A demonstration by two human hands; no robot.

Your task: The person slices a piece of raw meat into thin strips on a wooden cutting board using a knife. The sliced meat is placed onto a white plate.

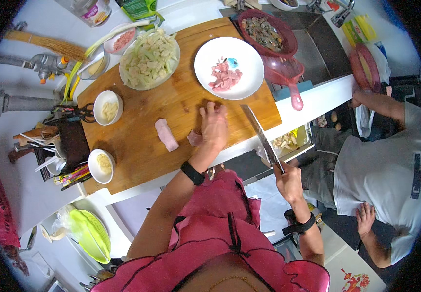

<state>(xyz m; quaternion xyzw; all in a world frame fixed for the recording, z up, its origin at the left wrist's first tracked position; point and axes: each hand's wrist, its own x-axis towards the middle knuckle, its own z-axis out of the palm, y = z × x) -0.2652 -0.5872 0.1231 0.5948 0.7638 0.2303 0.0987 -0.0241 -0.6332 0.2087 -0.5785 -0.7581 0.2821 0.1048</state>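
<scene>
My left hand (215, 127) lies palm down on the wooden cutting board (141, 146), its fingers slightly spread and pointing towards the plate. A small piece of raw meat (195, 138) peeks out beside its thumb side; what lies under the palm is hidden. Further left on the board rests a longer strip of pale pink meat (166, 135). My right hand (289, 182) grips a kitchen knife (259, 133) by its handle, the blade pointing up and away past the board's right edge. Thin slices of raw meat (225, 76) sit on a white plate (205, 51) just beyond my left hand.
A plate of cauliflower (150, 58) and bowls of garlic cloves (109, 110) and minced garlic (104, 164) stand on the board. Shrimp fill a red basket (247, 45) by the sink (318, 47). Scissors (83, 112) lie left. Another person (374, 164) is at right.
</scene>
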